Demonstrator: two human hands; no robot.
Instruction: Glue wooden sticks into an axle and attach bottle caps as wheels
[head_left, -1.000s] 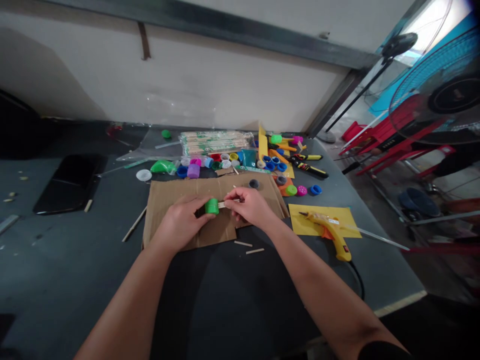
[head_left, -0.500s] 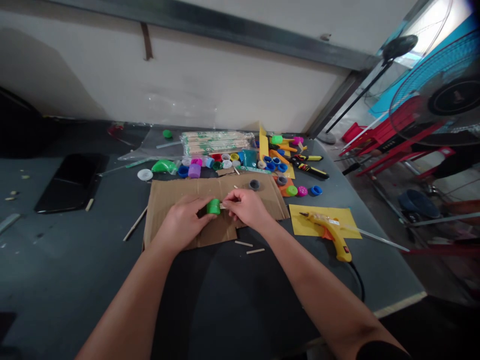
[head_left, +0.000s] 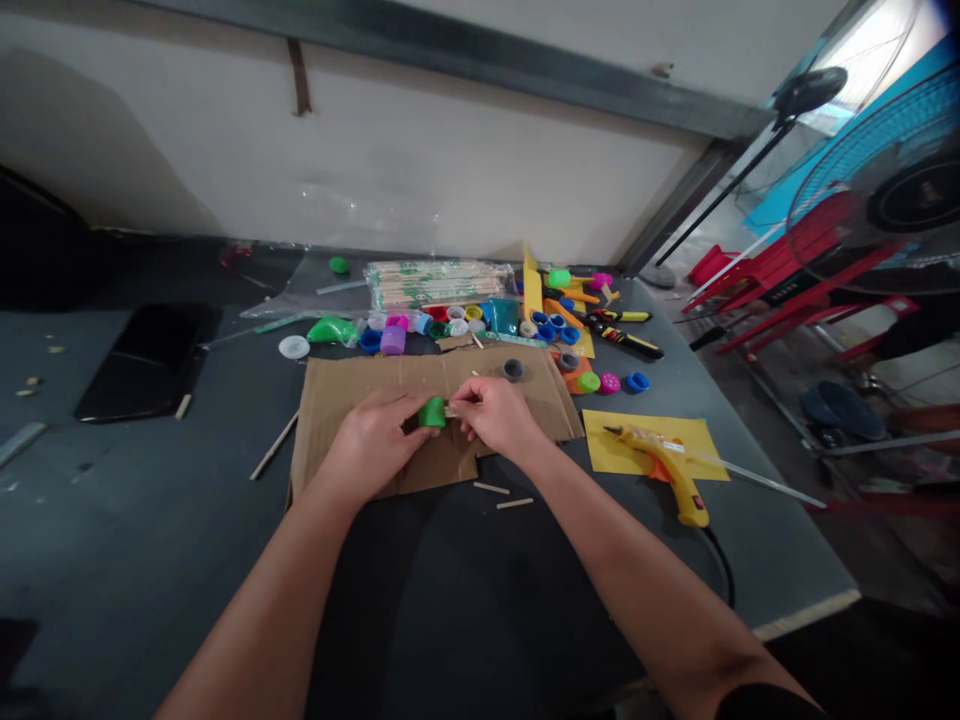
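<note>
Above a flat piece of brown cardboard [head_left: 334, 410], my left hand [head_left: 379, 440] grips a green bottle cap [head_left: 432, 412] between thumb and fingers. My right hand [head_left: 495, 412] is closed in a pinch just right of the cap. A small, pale wooden stick piece [head_left: 451, 410] shows between its fingertips, its end at the cap's side. Whether the piece is fixed to the cap I cannot tell. A grey cap [head_left: 513, 370] sits on the cardboard behind my right hand. Two short stick pieces [head_left: 492, 488] lie on the dark table in front of the cardboard.
Coloured bottle caps [head_left: 394, 338] and a plastic packet of wooden sticks [head_left: 439, 285] line the back. A yellow glue gun [head_left: 671, 465] rests on yellow card [head_left: 607, 450] at right, its cable trailing forward. Yellow-black pliers [head_left: 630, 340] lie behind it. A black phone [head_left: 146, 360] is at left.
The whole view has shifted slightly, moving everything a little to the right. Both hands keep the same hold on the green cap and the stick piece.
</note>
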